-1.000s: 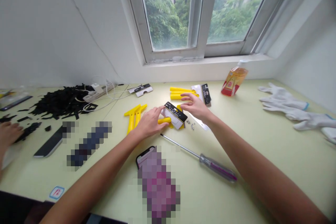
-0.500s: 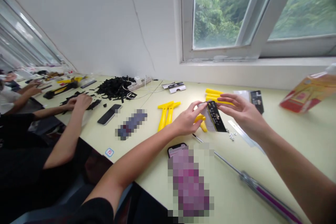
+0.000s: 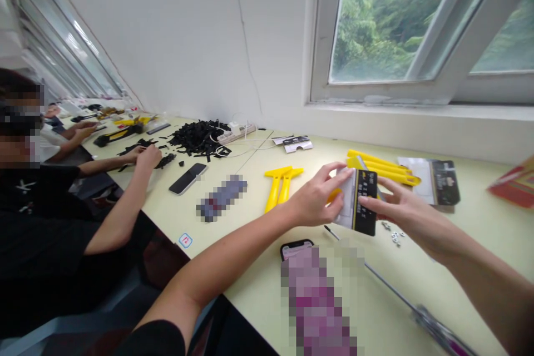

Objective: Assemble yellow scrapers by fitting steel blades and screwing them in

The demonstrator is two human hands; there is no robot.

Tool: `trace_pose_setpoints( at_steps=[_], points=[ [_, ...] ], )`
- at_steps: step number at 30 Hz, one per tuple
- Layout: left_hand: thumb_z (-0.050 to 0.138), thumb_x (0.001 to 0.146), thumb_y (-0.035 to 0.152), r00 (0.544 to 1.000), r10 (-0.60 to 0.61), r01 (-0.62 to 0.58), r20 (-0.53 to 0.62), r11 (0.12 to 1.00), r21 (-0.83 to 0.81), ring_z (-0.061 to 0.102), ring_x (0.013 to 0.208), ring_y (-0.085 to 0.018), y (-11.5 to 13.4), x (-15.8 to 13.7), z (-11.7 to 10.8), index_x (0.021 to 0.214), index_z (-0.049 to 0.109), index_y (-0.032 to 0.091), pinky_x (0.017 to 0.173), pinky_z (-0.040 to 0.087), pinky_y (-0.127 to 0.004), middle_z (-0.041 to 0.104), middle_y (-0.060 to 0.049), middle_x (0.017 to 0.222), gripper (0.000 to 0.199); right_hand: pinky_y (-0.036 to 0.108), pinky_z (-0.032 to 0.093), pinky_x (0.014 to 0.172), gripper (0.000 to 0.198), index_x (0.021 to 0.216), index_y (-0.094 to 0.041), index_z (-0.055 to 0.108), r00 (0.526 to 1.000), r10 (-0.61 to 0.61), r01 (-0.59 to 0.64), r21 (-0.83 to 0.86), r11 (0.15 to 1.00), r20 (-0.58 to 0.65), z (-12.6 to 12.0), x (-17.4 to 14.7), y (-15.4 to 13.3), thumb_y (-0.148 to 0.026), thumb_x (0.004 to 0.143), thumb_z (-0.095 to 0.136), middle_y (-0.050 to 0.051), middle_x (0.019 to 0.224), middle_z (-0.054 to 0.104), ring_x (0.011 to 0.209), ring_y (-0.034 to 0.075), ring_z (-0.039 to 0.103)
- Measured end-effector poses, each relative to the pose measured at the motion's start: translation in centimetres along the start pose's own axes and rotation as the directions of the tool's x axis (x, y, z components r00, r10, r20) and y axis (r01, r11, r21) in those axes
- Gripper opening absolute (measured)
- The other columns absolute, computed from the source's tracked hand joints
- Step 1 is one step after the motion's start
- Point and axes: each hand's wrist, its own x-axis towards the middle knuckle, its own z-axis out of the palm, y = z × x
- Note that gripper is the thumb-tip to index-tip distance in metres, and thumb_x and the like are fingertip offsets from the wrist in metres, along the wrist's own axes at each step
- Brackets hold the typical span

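Between my hands is a flat printed packet (image 3: 355, 206), white at one end and black with lettering at the other. My left hand (image 3: 323, 194) pinches its white end, and a bit of yellow shows by those fingers. The fingers of my right hand (image 3: 394, 200) close on the black end. A thin pale strip (image 3: 362, 162) sticks up behind the packet; which hand holds it is hidden. Beneath the hands lies a long screwdriver (image 3: 390, 281), beside a phone (image 3: 297, 250) with a blurred-out screen. Several small metal nuts (image 3: 395, 236) lie below my right hand.
Two yellow T-shaped handles (image 3: 280, 186) lie left of my hands, more yellow handles (image 3: 375, 167) behind them. Another packet (image 3: 446, 182) is at right. Toward the left are a dark phone (image 3: 187, 179), a black-piece pile (image 3: 198, 138), a power strip (image 3: 237, 133) and a co-worker's hands (image 3: 148, 156).
The view has swung left. My right hand has closed on the packet's black end, and the packet now faces me more squarely. The pale strip formerly on the table by my right hand no longer shows there.
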Motion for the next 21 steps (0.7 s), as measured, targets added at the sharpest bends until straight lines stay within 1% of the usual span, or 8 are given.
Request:
trace_pose_setpoints(
  at_steps=[2,4,6,9,12,15,18,21],
  points=[
    [0.046,0.092,0.016,0.999,-0.019,0.018,0.04,1.0,0.011,0.045,0.132,-0.028,0.0,0.0,-0.1,0.147,0.032,0.024,0.101,0.054,-0.046,0.036,-0.015,0.147,0.057,0.042,0.059,0.07,0.074,0.133,-0.028,0.053,0.999,-0.022,0.028,0.115,0.993,-0.047,0.0,0.3,0.5,-0.056,0.069,0.078,0.01,0.098,0.073,0.086,0.031,0.07],
    [0.046,0.092,0.016,0.994,-0.05,0.046,0.095,0.998,0.045,0.053,0.122,-0.027,0.0,-0.1,-0.3,0.149,0.027,0.025,0.093,0.058,-0.044,0.032,-0.015,0.151,0.061,0.042,0.059,0.07,0.068,0.128,-0.026,0.058,0.989,-0.043,0.067,0.169,0.983,-0.142,0.0,0.5,0.6,-0.052,0.069,0.079,0.009,0.096,0.073,0.085,0.03,0.07],
    [0.047,0.091,0.017,0.987,-0.075,0.062,0.144,0.994,0.094,0.059,0.112,-0.025,-0.1,-0.2,-0.5,0.151,0.024,0.025,0.088,0.059,-0.042,0.028,-0.016,0.154,0.064,0.039,0.058,0.067,0.056,0.116,-0.022,0.065,0.969,-0.067,0.105,0.154,0.982,-0.237,0.2,0.4,0.5,-0.049,0.069,0.078,0.008,0.092,0.073,0.08,0.027,0.07],
    [0.046,0.093,0.02,0.975,-0.051,0.024,0.215,0.992,0.125,0.055,0.118,-0.026,-0.5,0.3,-0.8,0.151,0.023,0.025,0.09,0.057,-0.04,0.034,-0.015,0.15,0.063,0.037,0.057,0.071,0.039,0.097,-0.017,0.071,0.954,-0.119,0.159,0.126,0.979,-0.276,-0.1,0.4,-0.1,-0.044,0.07,0.075,0.009,0.095,0.073,0.081,0.024,0.069],
    [0.045,0.096,0.024,0.956,-0.054,0.015,0.288,0.991,0.136,0.058,0.112,-0.023,-1.6,2.1,-0.4,0.151,0.024,0.026,0.09,0.057,-0.039,0.036,-0.015,0.145,0.06,0.036,0.057,0.074,0.033,0.096,-0.015,0.07,0.923,-0.133,0.174,0.085,0.981,-0.361,-1.5,0.9,-0.1,-0.038,0.073,0.071,0.009,0.095,0.073,0.081,0.023,0.069],
    [0.048,0.094,0.021,0.928,-0.068,0.007,0.367,0.986,0.165,0.061,0.103,-0.021,-3.1,5.0,1.2,0.151,0.024,0.024,0.092,0.054,-0.04,0.043,-0.016,0.139,0.062,0.034,0.057,0.07,0.031,0.101,-0.014,0.067,0.864,-0.102,0.12,0.006,0.993,-0.493,-4.1,1.3,0.8,-0.034,0.076,0.065,0.009,0.091,0.073,0.077,0.021,0.069],
    [0.054,0.089,0.017,0.878,-0.054,-0.06,0.476,0.974,0.22,0.061,0.103,-0.022,-4.6,8.0,3.8,0.141,0.041,0.019,0.093,0.052,-0.037,0.059,-0.012,0.12,0.054,0.032,0.055,0.069,0.028,0.101,-0.015,0.067,0.794,-0.099,0.034,-0.119,0.992,-0.6,-7.1,1.5,2.3,-0.032,0.079,0.061,0.009,0.09,0.073,0.077,0.021,0.068],
    [0.055,0.087,0.016,0.854,-0.033,-0.122,0.519,0.958,0.261,0.063,0.092,-0.022,-5.6,10.3,6.7,0.109,0.064,0.017,0.085,0.053,-0.037,0.065,-0.009,0.099,0.024,0.032,0.052,0.067,0.023,0.095,-0.016,0.069,0.73,-0.093,-0.107,-0.247,0.963,-0.678,-9.4,1.4,3.7,-0.03,0.078,0.061,0.008,0.084,0.072,0.073,0.022,0.068]
  ],
)
